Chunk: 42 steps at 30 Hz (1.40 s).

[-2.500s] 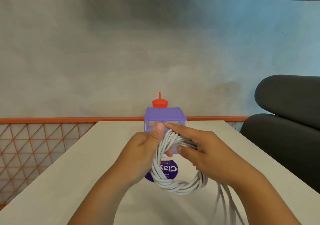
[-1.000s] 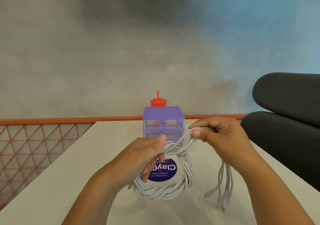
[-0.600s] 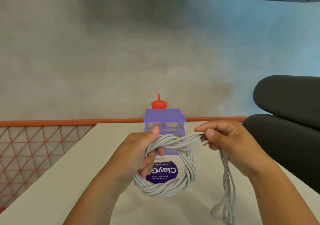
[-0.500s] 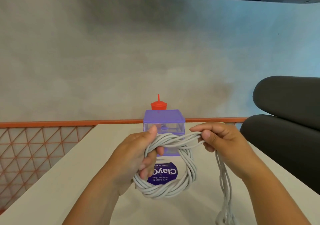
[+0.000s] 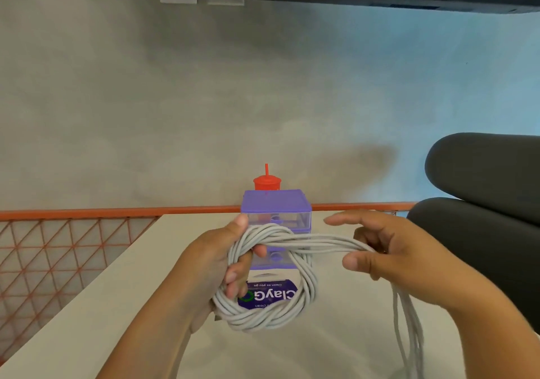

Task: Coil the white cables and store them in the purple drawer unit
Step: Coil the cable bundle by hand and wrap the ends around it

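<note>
Gripped in the left hand above the counter, just in front of the drawer unit: cables wound into a twisted ring, fingers curled through its middle, thumb pressed on top. Loose strands stretched from the ring's top to the right hand, hooked under its curled fingers, index and thumb spread, then hanging down. Behind the unit, a red cup.

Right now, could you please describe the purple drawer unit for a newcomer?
On the white table, near its far edge by the orange rail, stands the purple drawer unit. Clear drawer fronts set it apart from the red cup behind it.
</note>
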Tool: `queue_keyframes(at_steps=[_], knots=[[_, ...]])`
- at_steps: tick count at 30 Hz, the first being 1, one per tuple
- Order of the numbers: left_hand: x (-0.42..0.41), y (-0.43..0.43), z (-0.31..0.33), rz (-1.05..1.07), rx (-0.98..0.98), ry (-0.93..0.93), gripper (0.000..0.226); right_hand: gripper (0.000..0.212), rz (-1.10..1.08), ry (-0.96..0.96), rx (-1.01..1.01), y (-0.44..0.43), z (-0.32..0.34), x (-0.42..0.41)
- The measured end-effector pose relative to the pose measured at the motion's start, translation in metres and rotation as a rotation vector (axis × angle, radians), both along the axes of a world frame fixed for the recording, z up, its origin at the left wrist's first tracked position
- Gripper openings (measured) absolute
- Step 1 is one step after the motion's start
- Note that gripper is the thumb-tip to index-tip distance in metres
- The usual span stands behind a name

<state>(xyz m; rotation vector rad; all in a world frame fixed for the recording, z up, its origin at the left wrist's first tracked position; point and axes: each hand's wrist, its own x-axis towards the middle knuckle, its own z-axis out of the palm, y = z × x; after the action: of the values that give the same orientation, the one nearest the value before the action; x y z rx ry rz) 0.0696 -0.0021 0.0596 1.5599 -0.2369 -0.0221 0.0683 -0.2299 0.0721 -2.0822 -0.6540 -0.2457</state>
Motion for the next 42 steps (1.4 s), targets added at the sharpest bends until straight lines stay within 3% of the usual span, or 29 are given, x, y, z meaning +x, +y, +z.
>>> queue_keyframes(at_steps=[4,12,14,16,20,24,26,30,34,42], knots=[[-0.003,-0.017,0.000,0.166,0.189,-0.079,0.051,0.037,-0.145,-0.099,-0.175,0.022,-0.001,-0.001],[-0.002,-0.029,-0.011,0.272,0.425,-0.291,0.044,0.029,-0.413,-0.326,-0.654,0.066,-0.019,0.001],[-0.003,-0.024,-0.008,0.226,0.429,-0.302,0.043,0.031,-0.357,-0.291,-0.650,0.065,-0.016,0.002],[-0.003,-0.016,-0.006,0.147,0.430,-0.276,0.045,0.023,-0.198,-0.115,-0.561,0.059,-0.014,0.001],[-0.004,-0.009,-0.007,-0.025,0.314,-0.236,0.055,0.003,0.118,0.140,-0.138,0.045,-0.015,0.004],[-0.002,-0.013,-0.013,-0.100,0.187,-0.268,0.051,0.043,0.141,0.161,-0.009,0.037,-0.019,0.011],[0.003,-0.010,-0.018,-0.146,0.134,-0.211,0.047,0.052,0.102,0.134,-0.016,0.036,-0.020,0.014],[0.012,0.005,-0.025,-0.478,0.044,0.022,0.039,0.031,0.106,0.075,-0.010,0.039,-0.020,0.012],[0.013,0.009,-0.025,-0.764,-0.043,0.208,0.029,0.029,0.004,-0.060,-0.223,0.037,-0.019,0.011],[0.012,-0.005,-0.028,-0.539,0.123,0.201,0.032,0.041,-0.030,-0.091,-0.277,0.038,-0.027,0.019]])
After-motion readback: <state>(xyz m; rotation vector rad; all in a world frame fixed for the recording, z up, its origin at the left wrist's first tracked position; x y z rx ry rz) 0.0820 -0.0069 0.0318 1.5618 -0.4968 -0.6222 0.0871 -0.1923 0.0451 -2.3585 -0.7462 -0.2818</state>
